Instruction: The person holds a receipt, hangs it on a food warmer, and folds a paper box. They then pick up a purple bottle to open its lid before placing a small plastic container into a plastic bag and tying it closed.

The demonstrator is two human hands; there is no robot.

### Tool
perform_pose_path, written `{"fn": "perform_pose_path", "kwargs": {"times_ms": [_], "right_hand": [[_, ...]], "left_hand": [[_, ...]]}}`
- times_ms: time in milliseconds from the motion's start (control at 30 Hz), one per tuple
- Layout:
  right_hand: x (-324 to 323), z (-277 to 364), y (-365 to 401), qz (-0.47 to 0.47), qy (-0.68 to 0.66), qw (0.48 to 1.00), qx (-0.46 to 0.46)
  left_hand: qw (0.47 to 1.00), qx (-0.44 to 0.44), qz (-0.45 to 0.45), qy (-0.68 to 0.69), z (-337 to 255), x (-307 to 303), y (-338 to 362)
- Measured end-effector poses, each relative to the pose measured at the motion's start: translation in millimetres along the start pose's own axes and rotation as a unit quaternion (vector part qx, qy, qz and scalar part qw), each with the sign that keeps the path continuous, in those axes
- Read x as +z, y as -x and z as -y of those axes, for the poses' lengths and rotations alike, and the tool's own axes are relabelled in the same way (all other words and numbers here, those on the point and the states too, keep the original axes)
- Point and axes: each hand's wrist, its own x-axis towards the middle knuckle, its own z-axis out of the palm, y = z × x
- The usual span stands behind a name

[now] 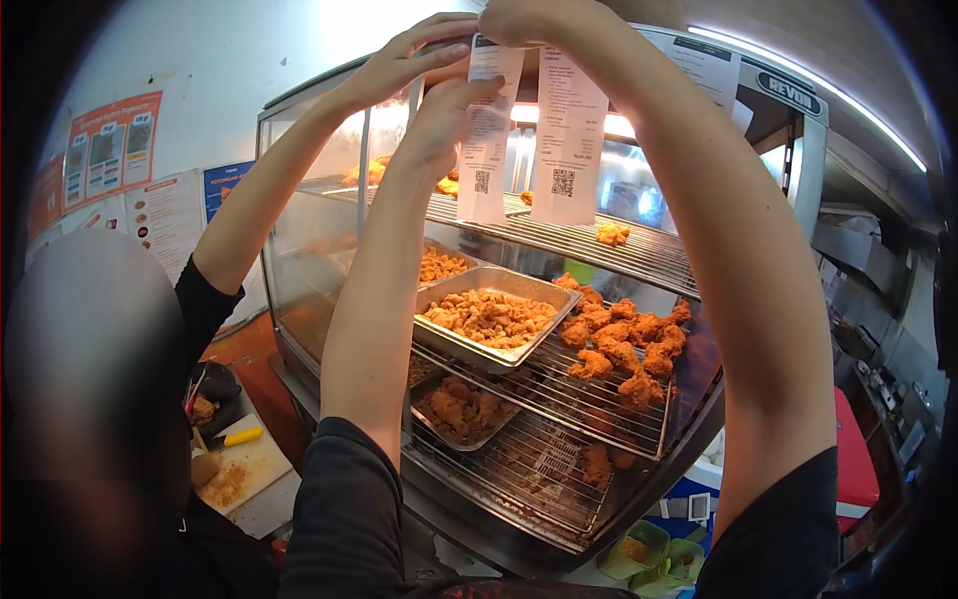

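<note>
At the top of the glass food warmer, my right hand (519,22) is curled closed at the upper end of a paper receipt (486,185); some of its fingers are hidden. My left hand (444,125) is just below, one finger stretched across the front of that receipt, its other fingers partly hidden. A second receipt (567,130) hangs to the right, below my right wrist. A co-worker's hand (424,50) reaches in from the left, its fingertips close to my right hand. Both receipts hang in front of the warmer's upper rack (639,258).
Fried pieces fill a metal tray (559,293) in the warmer, and fried chicken (644,344) lies on the rack beside it. The co-worker stands close at the left. A yellow-handled knife (241,437) rests on a cutting board (269,462). Green containers (639,549) sit low right.
</note>
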Motion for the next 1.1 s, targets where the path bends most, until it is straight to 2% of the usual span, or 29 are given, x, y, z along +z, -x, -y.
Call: {"fn": "perform_pose_path", "kwargs": {"times_ms": [133, 233, 333, 400, 500, 633, 700, 833, 933, 1000, 1033, 1100], "right_hand": [[-6, 4, 3, 0.015, -0.001, 1.0, 0.002], [-2, 1, 5, -0.007, -0.001, 1.0, -0.008], [-4, 2, 1, 0.005, 0.008, 1.0, 0.002], [-11, 0, 3, 0.084, -0.009, 0.996, -0.012], [-7, 5, 8, 0.036, -0.046, 0.998, 0.007], [-1, 7, 4, 0.005, -0.041, 0.999, 0.002], [-10, 6, 3, 0.098, -0.019, 0.995, -0.019], [-20, 5, 16, 0.055, -0.083, 0.995, -0.007], [-4, 5, 17, 0.036, -0.08, 0.996, 0.001], [17, 6, 13, -0.1, -0.117, 0.987, 0.036], [-2, 2, 17, -0.099, -0.117, 0.987, 0.037], [-59, -5, 42, -0.002, -0.11, 0.991, 0.072]], "left_hand": [[1.0, -0.01, -0.013, -0.02, 11, -5, 24], [0.996, -0.018, -0.053, -0.07, 18, -8, 50], [0.994, -0.022, -0.094, -0.051, 23, -4, 67], [0.994, -0.025, -0.092, -0.052, 23, -6, 75], [0.992, -0.03, -0.112, -0.055, 28, -9, 82], [0.974, 0.008, -0.21, -0.081, 26, -17, 81], [0.964, 0.028, -0.246, -0.095, 16, -21, 80], [0.948, 0.065, -0.296, -0.099, 26, -9, 120], [0.95, 0.1, -0.284, -0.079, 24, 8, 142], [0.954, 0.112, -0.267, -0.073, 26, 15, 155], [0.955, 0.111, -0.266, -0.073, 26, 21, 163], [0.956, 0.103, -0.258, -0.098, 15, 39, 180]]}}
